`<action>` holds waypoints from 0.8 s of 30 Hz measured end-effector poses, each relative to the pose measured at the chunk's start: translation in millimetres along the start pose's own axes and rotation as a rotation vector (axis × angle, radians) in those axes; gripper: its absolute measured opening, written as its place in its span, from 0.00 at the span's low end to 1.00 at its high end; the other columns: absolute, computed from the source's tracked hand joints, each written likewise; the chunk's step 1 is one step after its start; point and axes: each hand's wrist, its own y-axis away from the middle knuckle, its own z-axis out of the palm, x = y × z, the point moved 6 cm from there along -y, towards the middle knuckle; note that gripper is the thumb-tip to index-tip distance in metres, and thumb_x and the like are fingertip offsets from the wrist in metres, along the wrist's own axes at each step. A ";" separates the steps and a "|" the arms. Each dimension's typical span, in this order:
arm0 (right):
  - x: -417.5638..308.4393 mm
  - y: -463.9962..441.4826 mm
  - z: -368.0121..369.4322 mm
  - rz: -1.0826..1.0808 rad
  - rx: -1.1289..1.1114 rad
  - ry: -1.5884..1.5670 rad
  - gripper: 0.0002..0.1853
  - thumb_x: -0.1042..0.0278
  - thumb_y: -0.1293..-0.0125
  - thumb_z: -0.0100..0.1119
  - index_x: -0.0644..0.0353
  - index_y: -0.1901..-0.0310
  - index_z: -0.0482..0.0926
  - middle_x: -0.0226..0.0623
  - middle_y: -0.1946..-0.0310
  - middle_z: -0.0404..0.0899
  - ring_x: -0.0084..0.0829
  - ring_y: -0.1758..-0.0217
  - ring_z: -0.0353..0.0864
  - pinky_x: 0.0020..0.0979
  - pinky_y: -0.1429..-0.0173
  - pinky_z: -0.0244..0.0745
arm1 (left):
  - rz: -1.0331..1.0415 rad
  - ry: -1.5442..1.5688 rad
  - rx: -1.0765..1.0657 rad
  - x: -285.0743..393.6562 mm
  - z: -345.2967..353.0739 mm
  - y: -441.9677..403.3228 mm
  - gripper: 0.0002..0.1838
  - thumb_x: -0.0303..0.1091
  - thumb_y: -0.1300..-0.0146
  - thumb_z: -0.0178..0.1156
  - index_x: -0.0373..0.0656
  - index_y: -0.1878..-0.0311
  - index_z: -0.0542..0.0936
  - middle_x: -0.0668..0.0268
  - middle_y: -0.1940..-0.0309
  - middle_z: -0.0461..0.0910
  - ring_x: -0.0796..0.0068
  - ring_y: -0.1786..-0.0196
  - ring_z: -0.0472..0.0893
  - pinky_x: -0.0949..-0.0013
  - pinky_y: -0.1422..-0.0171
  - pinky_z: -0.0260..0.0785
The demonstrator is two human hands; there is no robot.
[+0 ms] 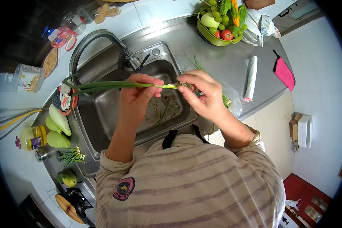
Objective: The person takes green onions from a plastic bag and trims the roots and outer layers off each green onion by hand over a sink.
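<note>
A green onion (106, 85) stretches sideways above the sink (102, 117), its long leaves toward the left and its root end toward the right. My left hand (137, 93) pinches the pale stem between thumb and fingers. At the root end, the thumb and fingers of my right hand (202, 92) close on the roots. Bits of peel and green scraps (164, 110) lie in the sink basin below. Behind my right hand, more green onions (226, 100) show in a clear plastic bag (235, 99), partly hidden by the hand and wrist.
A faucet (129, 59) arches over the sink. At left stand an oil bottle (32, 137), pale gourds (59, 125) and a bunch of green onions (71, 155). A green fruit basket (218, 40), a white roll (250, 78) and a pink cloth (284, 73) are on the right counter.
</note>
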 end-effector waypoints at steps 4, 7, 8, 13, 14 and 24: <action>-8.3 -6.6 4.5 -0.207 -0.057 0.120 0.09 0.77 0.52 0.65 0.63 0.66 0.80 0.37 0.69 0.78 0.31 0.70 0.77 0.28 0.67 0.71 | 0.023 -0.042 -0.036 2.4 3.8 -0.5 0.08 0.21 0.40 0.54 0.36 0.57 0.71 0.57 0.61 0.78 0.78 0.62 0.76 0.76 0.57 0.70; -10.0 -6.3 9.7 -0.241 -0.092 0.148 0.09 0.77 0.54 0.66 0.63 0.68 0.80 0.36 0.71 0.78 0.33 0.70 0.77 0.29 0.66 0.71 | 0.040 -0.094 -0.039 3.9 4.7 -0.4 0.08 0.21 0.40 0.54 0.35 0.57 0.71 0.58 0.60 0.78 0.78 0.62 0.76 0.76 0.56 0.70; -10.4 -6.1 11.4 -0.244 -0.098 0.155 0.09 0.77 0.55 0.66 0.62 0.69 0.80 0.35 0.71 0.78 0.33 0.71 0.77 0.30 0.66 0.72 | 0.055 -0.114 -0.051 4.7 5.7 -0.4 0.08 0.21 0.40 0.54 0.35 0.57 0.71 0.58 0.60 0.78 0.78 0.61 0.76 0.76 0.56 0.70; -12.4 -5.7 15.6 -0.246 -0.106 0.163 0.07 0.78 0.56 0.64 0.61 0.71 0.79 0.34 0.72 0.78 0.33 0.71 0.77 0.30 0.67 0.71 | 0.034 -0.111 -0.062 4.2 8.2 0.4 0.07 0.20 0.40 0.53 0.34 0.58 0.71 0.56 0.59 0.78 0.79 0.61 0.77 0.76 0.55 0.70; -11.3 -5.6 15.6 -0.233 -0.101 0.142 0.07 0.78 0.56 0.63 0.61 0.72 0.79 0.34 0.72 0.78 0.33 0.71 0.77 0.30 0.68 0.71 | 0.032 -0.090 -0.047 3.8 8.0 0.6 0.07 0.20 0.40 0.53 0.34 0.58 0.72 0.56 0.59 0.78 0.79 0.61 0.77 0.76 0.55 0.70; -7.2 -5.4 17.2 -0.082 -0.126 0.023 0.07 0.78 0.56 0.63 0.61 0.72 0.77 0.36 0.75 0.76 0.37 0.72 0.76 0.32 0.68 0.72 | 0.047 -0.122 -0.044 2.1 11.1 2.1 0.08 0.19 0.41 0.54 0.34 0.58 0.71 0.54 0.59 0.79 0.74 0.57 0.79 0.74 0.51 0.71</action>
